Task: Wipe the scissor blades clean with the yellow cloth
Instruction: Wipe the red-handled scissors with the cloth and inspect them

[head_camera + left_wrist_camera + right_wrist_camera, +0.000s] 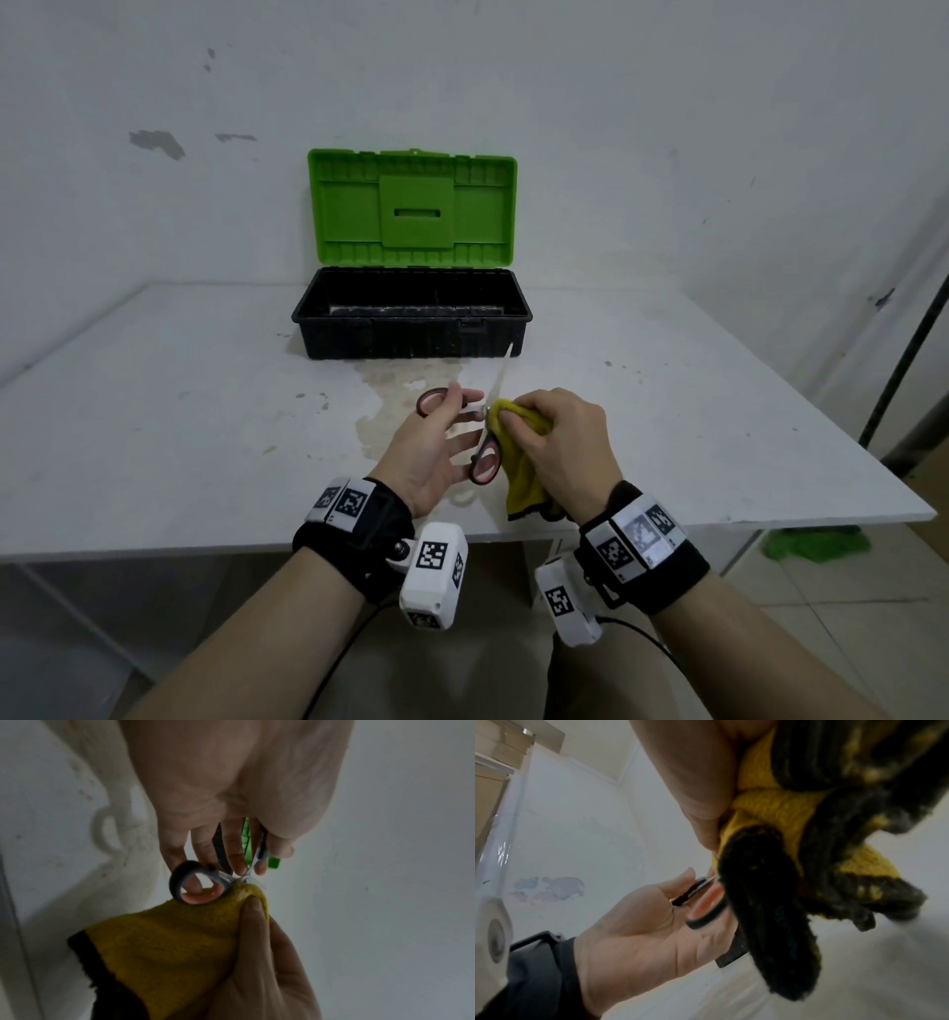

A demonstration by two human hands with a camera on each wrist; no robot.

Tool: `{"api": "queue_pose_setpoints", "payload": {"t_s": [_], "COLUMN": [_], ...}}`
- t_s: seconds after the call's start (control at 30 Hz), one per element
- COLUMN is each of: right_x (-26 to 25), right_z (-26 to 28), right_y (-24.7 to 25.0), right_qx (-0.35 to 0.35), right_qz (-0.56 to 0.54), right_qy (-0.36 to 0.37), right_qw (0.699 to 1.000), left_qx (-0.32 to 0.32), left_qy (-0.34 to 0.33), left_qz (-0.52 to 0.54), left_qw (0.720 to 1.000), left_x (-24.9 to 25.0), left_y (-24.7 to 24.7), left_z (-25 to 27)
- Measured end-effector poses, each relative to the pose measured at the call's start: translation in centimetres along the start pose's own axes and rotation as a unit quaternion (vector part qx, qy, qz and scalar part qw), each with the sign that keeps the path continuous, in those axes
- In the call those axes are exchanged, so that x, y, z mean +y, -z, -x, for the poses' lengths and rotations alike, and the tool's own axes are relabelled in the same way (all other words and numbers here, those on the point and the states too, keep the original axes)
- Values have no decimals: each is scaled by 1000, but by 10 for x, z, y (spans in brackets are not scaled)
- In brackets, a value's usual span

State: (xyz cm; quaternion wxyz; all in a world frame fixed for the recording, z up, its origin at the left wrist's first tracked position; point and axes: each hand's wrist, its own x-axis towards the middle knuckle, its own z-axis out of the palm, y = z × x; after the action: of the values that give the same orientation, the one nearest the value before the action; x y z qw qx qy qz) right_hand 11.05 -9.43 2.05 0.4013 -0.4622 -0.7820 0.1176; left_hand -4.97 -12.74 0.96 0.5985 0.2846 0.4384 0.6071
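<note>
Scissors (480, 437) are open above the surface (179, 437), your left hand (436, 452) fingers hold the handles, right hand (562, 442) fingers pinch the yellow cloth (518, 462) at the blade base; wiping seems begun, next slide toward the tip.

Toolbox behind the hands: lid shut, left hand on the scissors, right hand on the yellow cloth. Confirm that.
Not quite: the toolbox lid stands open, as the head view shows. The left hand does hold the scissors, and the right hand grips the yellow cloth.
</note>
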Motion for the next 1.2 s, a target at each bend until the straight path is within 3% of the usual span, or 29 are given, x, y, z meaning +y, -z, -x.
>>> {"api": "queue_pose_setpoints", "payload": {"t_s": [0.27,0.4,0.5,0.67,0.87,0.97,1.13,1.2], "right_x": [3,2,1,-4,-7,-12,-14,-12], "right_z": [7,8,8,9,12,12,7,7], "right_y": [-1,0,0,0,-2,-6,-12,-14], "right_qx": [-21,-24,-27,-30,-24,-15,-5,-2], "right_qz": [-1,1,4,-4,-12,-7,8,12], "right_qy": [-4,1,4,9,28,49,63,66], "right_qw": [1000,1000,1000,999,999,999,998,998], "left_qx": [63,71,76,169,219,206,96,101], "left_qy": [13,5,-19,-69,-142,-154,-127,-130], "left_qz": [16,-53,-80,-124,-118,-126,-78,-76], "left_qw": [998,996,994,975,958,958,984,983], "left_x": [-2,-2,-2,-4,-6,-9,-14,-16], "left_y": [6,12,16,18,21,19,14,14], "left_z": [-6,-8,-11,-15,-18,-18,-9,-8]}}
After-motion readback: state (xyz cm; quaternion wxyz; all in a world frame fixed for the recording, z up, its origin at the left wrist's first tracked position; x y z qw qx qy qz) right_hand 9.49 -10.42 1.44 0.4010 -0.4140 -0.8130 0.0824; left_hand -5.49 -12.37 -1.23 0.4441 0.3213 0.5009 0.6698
